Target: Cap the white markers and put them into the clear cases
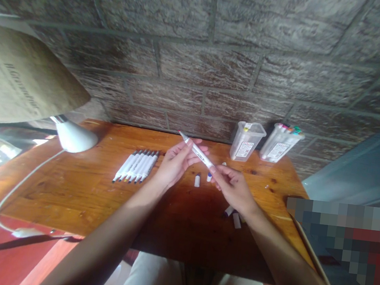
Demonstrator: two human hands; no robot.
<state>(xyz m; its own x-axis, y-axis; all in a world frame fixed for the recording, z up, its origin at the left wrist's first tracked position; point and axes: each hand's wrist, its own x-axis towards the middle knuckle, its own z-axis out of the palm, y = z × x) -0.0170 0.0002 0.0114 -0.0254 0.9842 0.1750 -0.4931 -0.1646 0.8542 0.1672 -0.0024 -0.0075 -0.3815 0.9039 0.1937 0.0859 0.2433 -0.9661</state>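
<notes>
A white marker pen (202,155) with a reddish tip is held slantwise above the middle of the table. My left hand (178,160) grips its upper part between thumb and fingers, the other fingers partly spread. At the lower end, my right hand (232,184) pinches the marker. Below and between the hands lie a white cap (197,180) and a blue-ended cap (209,176). More caps (237,220) rest under my right forearm, partly hidden. Left of my left hand, several white markers (136,165) lie side by side in a row.
Two clear plastic containers stand by the stone wall (185,64): one (247,142) with a yellow-tipped marker, the other (282,144) with several coloured ones. A lamp (76,136) with its cable stands at left on the wooden table (68,183). A dark-screened device (327,259) lies at right.
</notes>
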